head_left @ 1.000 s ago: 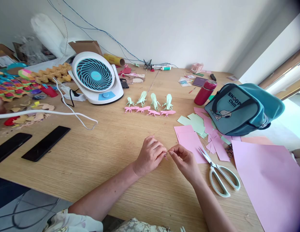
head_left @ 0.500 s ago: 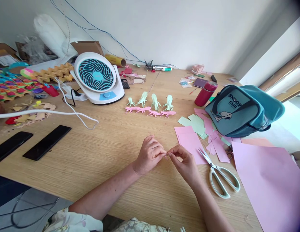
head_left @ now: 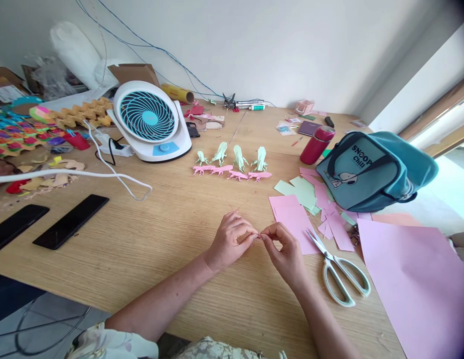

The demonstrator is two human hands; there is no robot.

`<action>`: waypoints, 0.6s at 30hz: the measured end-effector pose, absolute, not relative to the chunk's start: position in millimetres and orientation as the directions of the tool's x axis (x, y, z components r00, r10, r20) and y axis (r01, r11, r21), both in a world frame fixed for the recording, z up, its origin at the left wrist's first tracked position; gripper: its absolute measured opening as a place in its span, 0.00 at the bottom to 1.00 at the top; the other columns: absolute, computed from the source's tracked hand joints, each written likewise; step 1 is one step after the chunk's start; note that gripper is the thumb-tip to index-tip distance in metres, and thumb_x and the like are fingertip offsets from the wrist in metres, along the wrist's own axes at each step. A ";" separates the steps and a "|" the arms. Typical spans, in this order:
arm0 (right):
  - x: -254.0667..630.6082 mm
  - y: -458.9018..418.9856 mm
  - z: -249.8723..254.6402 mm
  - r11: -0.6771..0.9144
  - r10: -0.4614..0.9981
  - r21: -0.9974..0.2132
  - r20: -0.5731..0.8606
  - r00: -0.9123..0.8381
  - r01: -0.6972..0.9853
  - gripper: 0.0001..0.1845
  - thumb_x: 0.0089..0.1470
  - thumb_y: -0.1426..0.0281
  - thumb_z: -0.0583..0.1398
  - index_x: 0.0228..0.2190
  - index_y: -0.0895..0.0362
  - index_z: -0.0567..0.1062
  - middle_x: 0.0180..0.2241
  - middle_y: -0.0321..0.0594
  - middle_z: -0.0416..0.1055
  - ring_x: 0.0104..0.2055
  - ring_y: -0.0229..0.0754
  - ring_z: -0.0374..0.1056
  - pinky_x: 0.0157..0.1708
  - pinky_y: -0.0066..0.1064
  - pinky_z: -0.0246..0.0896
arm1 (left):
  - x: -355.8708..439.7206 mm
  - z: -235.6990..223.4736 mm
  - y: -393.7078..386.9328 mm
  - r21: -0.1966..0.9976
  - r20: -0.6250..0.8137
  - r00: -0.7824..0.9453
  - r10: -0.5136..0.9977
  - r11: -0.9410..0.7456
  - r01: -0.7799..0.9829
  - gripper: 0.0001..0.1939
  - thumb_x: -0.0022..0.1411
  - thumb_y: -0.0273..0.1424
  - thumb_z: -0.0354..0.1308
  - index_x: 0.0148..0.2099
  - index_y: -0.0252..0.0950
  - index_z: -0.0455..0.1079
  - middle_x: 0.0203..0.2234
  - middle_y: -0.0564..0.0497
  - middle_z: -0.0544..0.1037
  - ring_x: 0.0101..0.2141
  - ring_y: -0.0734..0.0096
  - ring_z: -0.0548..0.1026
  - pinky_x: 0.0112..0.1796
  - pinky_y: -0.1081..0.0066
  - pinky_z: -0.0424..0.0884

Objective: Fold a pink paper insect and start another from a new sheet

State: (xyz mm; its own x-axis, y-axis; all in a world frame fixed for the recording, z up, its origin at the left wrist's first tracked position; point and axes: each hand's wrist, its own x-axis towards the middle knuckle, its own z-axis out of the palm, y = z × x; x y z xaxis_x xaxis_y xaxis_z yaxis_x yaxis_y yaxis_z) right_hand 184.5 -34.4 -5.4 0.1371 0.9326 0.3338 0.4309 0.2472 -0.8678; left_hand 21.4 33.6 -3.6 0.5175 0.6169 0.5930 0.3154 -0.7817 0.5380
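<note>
white-handled steel scissors [head_left: 329, 255] lie near right; left of them, the left hand [head_left: 231, 240] and right hand [head_left: 287, 250] pinch a small, mostly hidden pink paper piece [head_left: 259, 237] over the wood-grained surface [head_left: 172, 219]; farther, creased pink figures [head_left: 237, 175] stand before angular green figures [head_left: 239, 157].

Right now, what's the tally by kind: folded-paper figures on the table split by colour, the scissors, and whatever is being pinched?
Pale green folded-paper figures: 4
Pink folded-paper figures: 4
White-handled metal scissors: 1
Small thin pink pinched piece: 1
Total: 10
</note>
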 end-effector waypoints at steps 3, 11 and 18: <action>184.9 -33.8 -6.4 0.261 0.932 -0.861 0.343 0.119 0.436 0.04 0.59 0.70 0.60 0.30 0.54 0.73 0.30 0.37 0.70 0.32 0.40 0.66 0.33 0.32 0.62 | 21.8 -3.0 33.1 0.546 0.589 0.511 0.626 -0.775 0.320 0.07 0.63 0.27 0.58 0.31 0.38 0.71 0.26 0.54 0.77 0.33 0.69 0.70 0.50 0.61 0.65; 184.6 -35.8 -1.8 0.305 0.920 -0.812 0.386 0.066 0.498 0.08 0.60 0.71 0.57 0.28 0.53 0.69 0.28 0.36 0.65 0.30 0.40 0.63 0.31 0.32 0.60 | 20.8 -1.8 31.4 0.546 0.546 0.565 0.618 -0.774 0.320 0.07 0.64 0.25 0.55 0.33 0.39 0.70 0.29 0.54 0.78 0.34 0.69 0.70 0.55 0.58 0.61; 186.7 -35.1 -1.2 0.252 0.923 -0.851 0.354 0.149 0.462 0.12 0.62 0.64 0.56 0.27 0.53 0.70 0.28 0.37 0.64 0.31 0.41 0.61 0.32 0.33 0.59 | 23.4 -1.8 30.6 0.732 0.480 0.506 0.717 -0.645 0.219 0.09 0.63 0.30 0.59 0.30 0.37 0.69 0.26 0.53 0.76 0.33 0.69 0.73 0.52 0.60 0.64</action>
